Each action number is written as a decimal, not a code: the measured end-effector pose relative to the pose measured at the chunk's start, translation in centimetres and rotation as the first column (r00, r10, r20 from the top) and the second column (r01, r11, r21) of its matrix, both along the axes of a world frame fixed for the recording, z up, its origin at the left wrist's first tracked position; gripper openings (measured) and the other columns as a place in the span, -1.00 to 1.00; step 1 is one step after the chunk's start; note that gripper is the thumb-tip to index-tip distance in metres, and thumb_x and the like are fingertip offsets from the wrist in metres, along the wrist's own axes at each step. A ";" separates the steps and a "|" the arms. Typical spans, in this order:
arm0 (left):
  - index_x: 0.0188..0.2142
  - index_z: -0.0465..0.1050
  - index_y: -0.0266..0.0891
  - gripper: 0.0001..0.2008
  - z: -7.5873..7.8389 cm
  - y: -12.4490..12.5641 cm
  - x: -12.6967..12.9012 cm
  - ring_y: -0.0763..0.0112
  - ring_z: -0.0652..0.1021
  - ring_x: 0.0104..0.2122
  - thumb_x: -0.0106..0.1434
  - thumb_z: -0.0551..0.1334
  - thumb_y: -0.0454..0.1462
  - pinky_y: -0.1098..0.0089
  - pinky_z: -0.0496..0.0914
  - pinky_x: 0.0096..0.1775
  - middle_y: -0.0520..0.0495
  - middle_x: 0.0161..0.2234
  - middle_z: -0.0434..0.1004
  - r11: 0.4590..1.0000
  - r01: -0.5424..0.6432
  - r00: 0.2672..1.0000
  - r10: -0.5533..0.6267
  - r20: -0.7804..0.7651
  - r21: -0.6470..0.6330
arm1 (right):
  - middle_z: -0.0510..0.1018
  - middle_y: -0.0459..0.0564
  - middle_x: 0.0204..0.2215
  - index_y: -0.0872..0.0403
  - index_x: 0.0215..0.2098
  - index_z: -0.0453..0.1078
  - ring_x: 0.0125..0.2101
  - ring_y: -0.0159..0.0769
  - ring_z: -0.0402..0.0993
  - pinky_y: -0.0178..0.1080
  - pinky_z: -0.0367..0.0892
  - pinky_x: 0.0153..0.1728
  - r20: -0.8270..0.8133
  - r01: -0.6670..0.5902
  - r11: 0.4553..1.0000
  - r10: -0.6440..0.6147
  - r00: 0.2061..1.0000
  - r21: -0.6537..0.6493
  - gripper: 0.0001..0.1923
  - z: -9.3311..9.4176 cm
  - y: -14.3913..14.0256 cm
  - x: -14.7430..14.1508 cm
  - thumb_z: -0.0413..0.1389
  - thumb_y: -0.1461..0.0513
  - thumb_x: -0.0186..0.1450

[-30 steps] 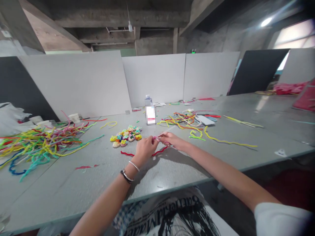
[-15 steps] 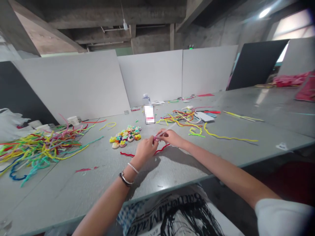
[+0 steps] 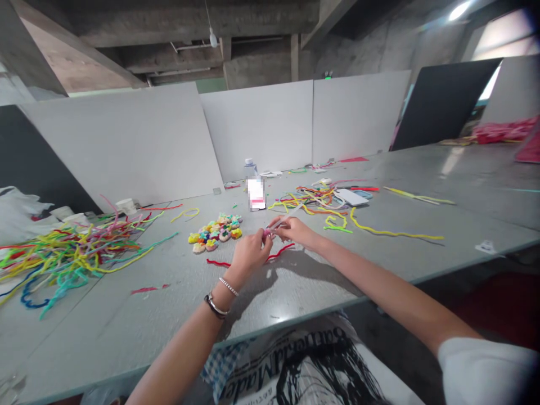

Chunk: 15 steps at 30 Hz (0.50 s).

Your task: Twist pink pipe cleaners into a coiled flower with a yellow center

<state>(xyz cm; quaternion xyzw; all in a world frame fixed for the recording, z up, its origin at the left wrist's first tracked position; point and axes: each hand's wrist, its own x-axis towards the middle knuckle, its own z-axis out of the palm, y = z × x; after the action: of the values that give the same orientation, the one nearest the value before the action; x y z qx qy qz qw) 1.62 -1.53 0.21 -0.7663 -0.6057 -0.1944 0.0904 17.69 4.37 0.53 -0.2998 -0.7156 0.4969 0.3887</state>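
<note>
Just above the grey table, my left hand (image 3: 250,251) is closed in a pinch on a small pink pipe cleaner piece (image 3: 266,232). My right hand (image 3: 294,232) meets it from the other side, its fingers closed on a pale, whitish strip (image 3: 290,215) that slants up and away to the right. Where the strip meets the pink piece, my fingertips hide the detail. Beneath my hands a red pipe cleaner (image 3: 282,252) lies on the table, its middle covered by my left hand. Several small colourful flower-like pieces (image 3: 217,232) sit clustered left of my hands.
A tangle of loose pipe cleaners (image 3: 84,242) covers the left side. More pipe cleaners (image 3: 312,197) lie at the right, beside a white card-like item (image 3: 352,197). A phone-like upright screen (image 3: 256,194) and a bottle (image 3: 250,167) stand ahead, before white panels (image 3: 257,124).
My hands stay together in nearly the same spot, with only slight finger movement. The pale strip shows a little more clearly now. The view has shifted slightly.
</note>
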 end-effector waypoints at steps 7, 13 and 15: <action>-0.20 0.36 -0.24 -0.65 -0.2 0.1 0.0 0.33 0.51 -0.45 0.32 -0.08 -0.09 0.41 0.17 -0.45 -0.11 -0.42 0.53 1.000 0.001 1.000 -0.001 0.002 -0.004 | 0.38 -0.15 -0.62 0.15 -0.26 0.39 -0.62 -0.48 0.22 -0.38 0.07 -0.58 0.076 -0.019 0.998 0.014 0.997 0.063 -0.60 0.6 -0.4 0.5 0.17 0.01 0.10; -0.24 0.37 -0.26 -0.69 -0.3 0.3 -0.1 0.35 0.51 -0.45 0.31 -0.04 -0.14 0.42 0.17 -0.45 -0.12 -0.43 0.53 0.998 0.054 0.998 -0.053 0.018 -0.019 | 0.41 -0.13 -0.61 0.16 -0.24 0.43 -0.62 -0.48 0.21 -0.37 0.02 -0.59 0.187 -0.010 0.985 -0.023 0.982 0.175 -0.62 0.6 -0.3 0.6 0.14 0.03 0.15; -0.25 0.38 -0.27 -0.71 -0.4 0.3 -0.1 0.33 0.51 -0.43 0.30 -0.02 -0.14 0.42 0.18 -0.44 -0.13 -0.42 0.53 0.998 0.055 0.998 -0.054 0.016 -0.036 | 0.42 -0.12 -0.60 0.17 -0.25 0.45 -0.63 -0.48 0.20 -0.37 0.02 -0.58 0.221 0.004 0.975 -0.055 0.974 0.224 -0.63 0.5 -0.2 0.5 0.12 0.03 0.16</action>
<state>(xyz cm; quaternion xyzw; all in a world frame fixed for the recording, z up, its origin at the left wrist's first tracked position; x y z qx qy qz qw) 1.51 -1.18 -0.23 -0.7826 -0.5886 -0.1916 0.0664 18.24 4.14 0.98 -0.3198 -0.8016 0.3706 0.3433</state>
